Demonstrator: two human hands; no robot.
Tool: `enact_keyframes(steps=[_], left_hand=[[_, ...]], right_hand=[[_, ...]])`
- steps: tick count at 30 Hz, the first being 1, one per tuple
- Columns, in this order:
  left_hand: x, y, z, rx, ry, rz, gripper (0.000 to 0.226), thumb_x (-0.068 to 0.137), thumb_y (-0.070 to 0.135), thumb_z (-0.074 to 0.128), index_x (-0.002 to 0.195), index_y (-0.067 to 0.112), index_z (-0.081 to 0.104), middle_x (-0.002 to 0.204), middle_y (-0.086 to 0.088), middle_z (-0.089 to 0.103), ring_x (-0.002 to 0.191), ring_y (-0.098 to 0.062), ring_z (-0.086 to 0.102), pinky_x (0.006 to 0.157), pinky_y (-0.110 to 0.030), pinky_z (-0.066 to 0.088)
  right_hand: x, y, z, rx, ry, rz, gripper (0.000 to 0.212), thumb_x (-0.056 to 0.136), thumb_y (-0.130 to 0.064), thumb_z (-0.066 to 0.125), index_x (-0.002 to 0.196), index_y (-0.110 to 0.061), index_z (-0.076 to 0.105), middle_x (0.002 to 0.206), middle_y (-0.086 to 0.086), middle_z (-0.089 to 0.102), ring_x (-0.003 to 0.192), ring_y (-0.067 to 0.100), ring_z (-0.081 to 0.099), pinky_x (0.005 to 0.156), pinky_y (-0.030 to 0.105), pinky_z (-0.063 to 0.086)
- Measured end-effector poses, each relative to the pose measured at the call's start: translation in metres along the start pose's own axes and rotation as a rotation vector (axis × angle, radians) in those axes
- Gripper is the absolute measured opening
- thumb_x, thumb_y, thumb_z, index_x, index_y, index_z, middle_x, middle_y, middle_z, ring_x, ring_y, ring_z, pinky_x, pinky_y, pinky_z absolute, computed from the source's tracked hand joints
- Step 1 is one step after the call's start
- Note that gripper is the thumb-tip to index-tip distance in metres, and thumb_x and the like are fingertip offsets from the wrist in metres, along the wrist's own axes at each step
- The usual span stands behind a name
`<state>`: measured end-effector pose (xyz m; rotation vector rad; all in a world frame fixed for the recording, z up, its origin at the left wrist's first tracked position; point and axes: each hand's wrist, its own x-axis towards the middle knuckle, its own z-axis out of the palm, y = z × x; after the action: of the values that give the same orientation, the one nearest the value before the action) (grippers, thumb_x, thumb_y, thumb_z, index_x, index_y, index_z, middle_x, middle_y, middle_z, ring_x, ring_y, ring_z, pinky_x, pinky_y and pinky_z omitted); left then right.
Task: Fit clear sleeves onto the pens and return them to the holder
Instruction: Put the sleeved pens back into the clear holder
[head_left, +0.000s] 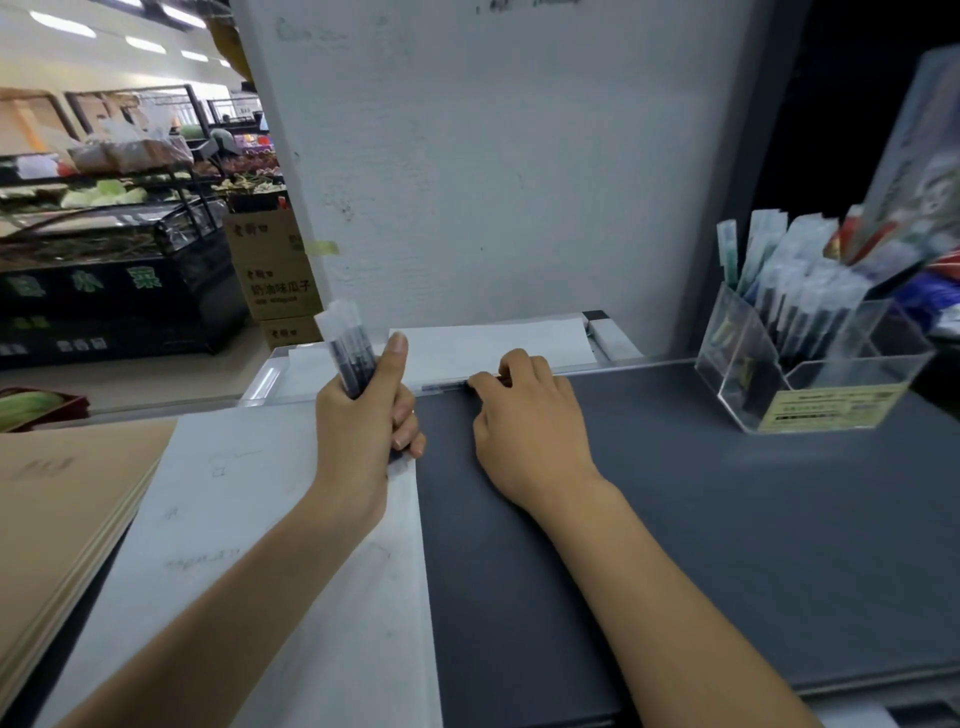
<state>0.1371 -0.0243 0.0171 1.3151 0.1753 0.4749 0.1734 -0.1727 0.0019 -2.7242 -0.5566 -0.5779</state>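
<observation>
While the left hand (366, 421) stood on its edge near the back of the counter, its fingers and raised thumb were wrapped tight around a bundle of sleeved pens (349, 358). The bundle was held nearly upright, its clear sleeve tops sticking out above the fist. Just to the right, the right hand (524, 402) lay palm down with its wrist on the counter. Its fingers were curled over, and its thumb pressed against, one end of a loose pen (444, 387) that lay flat along the back edge of the counter. Whether that pen wore a sleeve could not be told.

Toward the counter's back right corner, well apart from both hands, stood the clear acrylic holder (737, 364). Its rear compartment was packed with more sleeved pens (800, 312) leaning at angles, and a yellowish label covered its front wall.

The dark grey counter (675, 519) carried a white sheet of paper (280, 530) under the left forearm. A stack of brown card sheets (62, 509) lay at the left edge. Another white sheet (493, 345) lay behind the hands against the white wall (493, 156).
</observation>
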Motion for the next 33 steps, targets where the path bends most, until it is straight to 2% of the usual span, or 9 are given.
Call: enact_keyframes(steps=[3,6,14,20,22,24,27,29,33], left_hand=[[0.000,-0.001,0.001,0.011,0.001,0.000,0.059,0.089,0.056,0.076,0.062,0.018,0.040,0.052,-0.001,0.035,0.041,-0.017,0.033,0.037,-0.023,0.034],[-0.002,-0.001,0.002,0.000,0.009,0.005,0.055,0.091,0.052,0.076,0.063,0.019,0.042,0.053,0.000,0.037,0.040,-0.014,0.034,0.040,-0.025,0.036],[-0.003,0.002,0.006,0.057,-0.040,-0.020,0.054,0.091,0.049,0.076,0.066,0.017,0.040,0.052,-0.001,0.033,0.041,-0.016,0.028,0.035,-0.022,0.028],[-0.004,0.003,0.000,0.031,-0.060,0.014,0.043,0.089,0.040,0.081,0.072,0.023,0.045,0.056,0.000,0.030,0.042,-0.016,0.025,0.037,-0.020,0.027],[-0.003,0.003,-0.001,-0.001,-0.045,0.009,0.042,0.086,0.040,0.084,0.074,0.023,0.048,0.055,0.002,0.030,0.041,-0.014,0.025,0.037,-0.020,0.027],[-0.001,0.004,0.000,-0.014,-0.056,0.017,0.037,0.081,0.042,0.086,0.077,0.022,0.056,0.053,0.002,0.032,0.040,-0.013,0.027,0.037,-0.022,0.029],[-0.002,0.004,0.002,0.020,-0.113,0.045,0.023,0.076,0.045,0.086,0.088,0.028,0.076,0.050,0.002,0.040,0.039,-0.012,0.031,0.037,-0.021,0.030],[-0.003,0.002,0.002,0.018,-0.138,0.039,0.026,0.077,0.044,0.086,0.097,0.030,0.079,0.048,0.003,0.044,0.037,-0.012,0.032,0.037,-0.019,0.029],[-0.001,0.000,0.002,0.039,-0.140,0.024,0.023,0.082,0.038,0.085,0.085,0.017,0.077,0.046,-0.003,0.044,0.034,-0.012,0.034,0.035,-0.019,0.030]], right_hand=[[-0.003,0.001,-0.001,0.003,0.000,0.024,0.037,0.099,-0.023,0.047,0.131,-0.023,0.064,0.133,0.009,0.048,0.120,0.031,0.045,0.094,0.040,0.035],[-0.003,0.000,0.000,-0.005,-0.006,0.077,0.035,0.098,-0.028,0.045,0.130,-0.022,0.058,0.133,0.009,0.044,0.119,0.031,0.042,0.096,0.041,0.035],[0.004,0.003,-0.002,-0.020,0.000,0.174,0.028,0.096,-0.032,0.044,0.120,-0.019,0.053,0.128,0.008,0.039,0.111,0.031,0.037,0.091,0.041,0.032],[-0.001,0.010,-0.009,-0.110,0.062,0.023,0.012,0.102,-0.023,0.053,0.110,-0.022,0.062,0.123,0.002,0.047,0.112,0.027,0.040,0.093,0.038,0.029],[-0.003,0.011,-0.013,0.039,0.121,0.053,0.017,0.105,-0.028,0.055,0.111,-0.024,0.070,0.112,-0.001,0.052,0.106,0.023,0.044,0.093,0.035,0.035],[-0.005,0.007,-0.019,0.416,0.164,0.139,0.018,0.103,-0.032,0.062,0.110,-0.025,0.077,0.102,-0.004,0.057,0.099,0.018,0.053,0.090,0.033,0.044],[-0.005,-0.006,-0.023,0.963,0.034,0.180,0.013,0.100,-0.026,0.069,0.100,-0.021,0.081,0.080,-0.009,0.070,0.075,0.008,0.063,0.073,0.030,0.050],[-0.007,-0.015,-0.022,1.107,-0.018,0.177,0.009,0.097,-0.017,0.073,0.098,-0.017,0.081,0.071,-0.010,0.073,0.065,0.006,0.065,0.068,0.029,0.054],[-0.010,-0.020,-0.019,1.158,0.002,0.205,0.008,0.089,-0.009,0.080,0.096,-0.012,0.079,0.082,0.002,0.080,0.084,0.018,0.078,0.088,0.043,0.061]])
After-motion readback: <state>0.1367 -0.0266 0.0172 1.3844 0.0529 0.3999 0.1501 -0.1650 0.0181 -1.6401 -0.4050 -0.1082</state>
